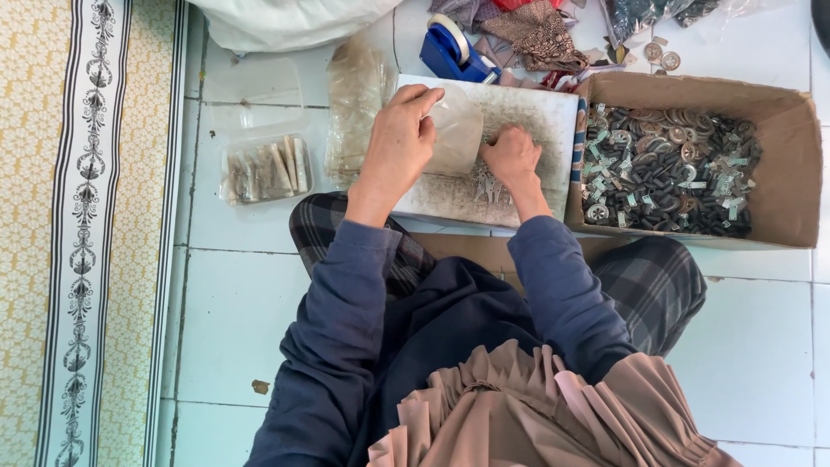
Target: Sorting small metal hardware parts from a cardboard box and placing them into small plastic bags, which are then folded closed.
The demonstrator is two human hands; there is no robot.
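I am sitting on the tiled floor (233, 320) with my knees apart, my blue sleeves and checked trousers nearest to me, and I am working over a flat white board (527, 112) that is lying just ahead of my lap. My left hand (399, 143) is reaching over the board's near-left part, its grip pinching a small clear plastic bag (456, 134) by the top edge between thumb and fingers, so the bag is hanging open against the board. My right hand (512, 157) is resting on the middle of the board beside the bag, its fingers curled down and pressed together over a little cluster of small metal pieces (488, 186) lying on the board; whether I am actually gripping any of them I cannot tell. Just to the right, touching the board's edge, an open cardboard box (795, 173) is holding a heap of dark and silvery small parts. To my left on the floor a filled clear packet (264, 169) is lying flat, and a stack of empty clear bags (356, 95) is standing against the board's left edge. Farther off, a blue tape dispenser (451, 54) is sitting behind the board, and a patterned mat (86, 216) is running along the far left.
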